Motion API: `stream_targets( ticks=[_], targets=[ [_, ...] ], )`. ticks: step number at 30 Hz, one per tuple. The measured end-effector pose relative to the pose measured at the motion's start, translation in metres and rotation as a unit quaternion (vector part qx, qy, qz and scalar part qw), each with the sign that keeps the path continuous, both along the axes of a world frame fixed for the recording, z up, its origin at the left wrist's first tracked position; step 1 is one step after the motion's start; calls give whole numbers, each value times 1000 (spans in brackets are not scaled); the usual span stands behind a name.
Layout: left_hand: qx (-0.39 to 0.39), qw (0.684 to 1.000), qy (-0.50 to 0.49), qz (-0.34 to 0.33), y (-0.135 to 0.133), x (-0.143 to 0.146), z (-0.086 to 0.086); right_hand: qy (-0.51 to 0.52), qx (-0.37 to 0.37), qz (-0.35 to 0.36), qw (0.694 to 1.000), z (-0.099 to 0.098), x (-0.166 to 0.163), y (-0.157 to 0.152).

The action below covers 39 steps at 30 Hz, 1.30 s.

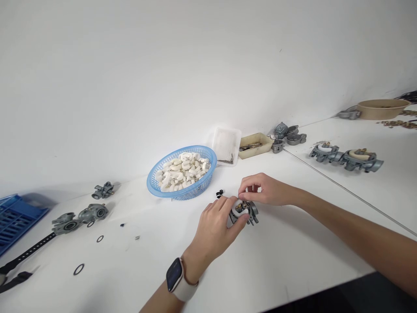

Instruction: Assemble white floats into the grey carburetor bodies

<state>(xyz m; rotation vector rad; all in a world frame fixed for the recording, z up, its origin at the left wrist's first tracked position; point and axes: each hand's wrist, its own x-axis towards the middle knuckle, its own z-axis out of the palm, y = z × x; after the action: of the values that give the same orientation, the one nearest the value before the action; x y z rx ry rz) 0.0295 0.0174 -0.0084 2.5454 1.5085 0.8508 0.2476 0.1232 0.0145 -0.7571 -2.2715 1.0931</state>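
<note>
A grey metal carburetor body (pixel 253 214) lies on the white table, its open side up, with a white float and brass jets showing inside. My left hand (pixel 219 221) is wrapped over its near left side, thumb in front and fingers behind, gripping it. Above the far edge of the body, my right hand (pixel 260 189) has thumb and fingertips pinched together; anything between them is too small to make out. Just behind my left fingers sits a small black part (pixel 220 194).
A blue basket (pixel 199 190) of white floats stands behind my hands, beside a clear tray (pixel 228 139) and a cream tray (pixel 257 151) with thin metal parts. Carburetors with floats (pixel 345 158) stand right, other carburetors (pixel 93 212) left, near black rings (pixel 78 269). A thin rod (pixel 345 188) crosses the right side.
</note>
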Motion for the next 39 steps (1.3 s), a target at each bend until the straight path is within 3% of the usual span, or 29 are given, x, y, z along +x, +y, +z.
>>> stream_targets(
  ticks=[39],
  targets=[
    [4,1000,13,3,0,0,-1,14,24,4,1000,-2,0,1]
  ],
)
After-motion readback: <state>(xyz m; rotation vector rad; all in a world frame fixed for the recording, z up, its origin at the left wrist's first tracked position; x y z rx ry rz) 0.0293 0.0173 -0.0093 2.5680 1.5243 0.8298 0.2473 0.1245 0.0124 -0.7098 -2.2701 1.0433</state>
